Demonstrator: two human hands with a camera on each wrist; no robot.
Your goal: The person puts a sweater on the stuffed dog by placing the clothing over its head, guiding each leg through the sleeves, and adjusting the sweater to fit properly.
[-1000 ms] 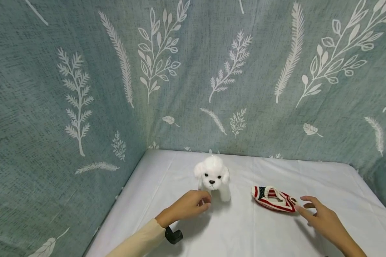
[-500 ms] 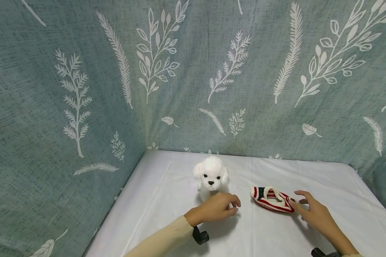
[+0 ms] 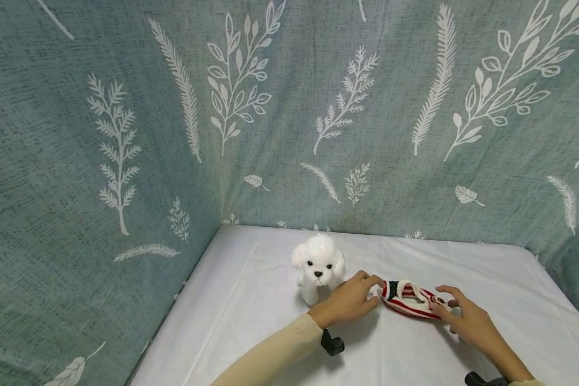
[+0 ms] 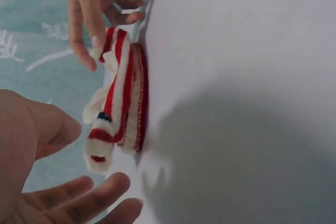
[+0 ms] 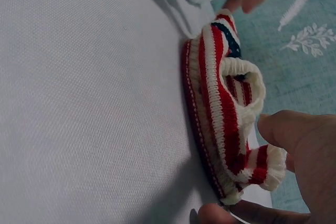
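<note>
A small knitted sweater [image 3: 406, 307], striped red and cream with a dark blue patch, lies on the white-covered table. My left hand [image 3: 349, 301] reaches to its left end, fingers spread and slightly bent; in the left wrist view thumb and fingers stand apart around that end. At the other end is my right hand [image 3: 470, 320], its thumb over the sweater. The right wrist view has the short striped sleeve [image 5: 260, 166] between that thumb and the fingers, which sit loosely at the lower edge. A white plush dog [image 3: 320, 260] stands behind my left forearm, partly covered by the hand.
The white table cover [image 3: 241, 279] reaches back to a green-blue curtain [image 3: 280, 134] printed with white leaves, which also hangs along the left side. A black wrist device [image 3: 333, 343] sits under my left wrist, another [image 3: 482, 379] by the right.
My left hand has moved right, from in front of the plush dog across to the sweater's left end. The right hand has shifted slightly left, onto the sweater's right end.
</note>
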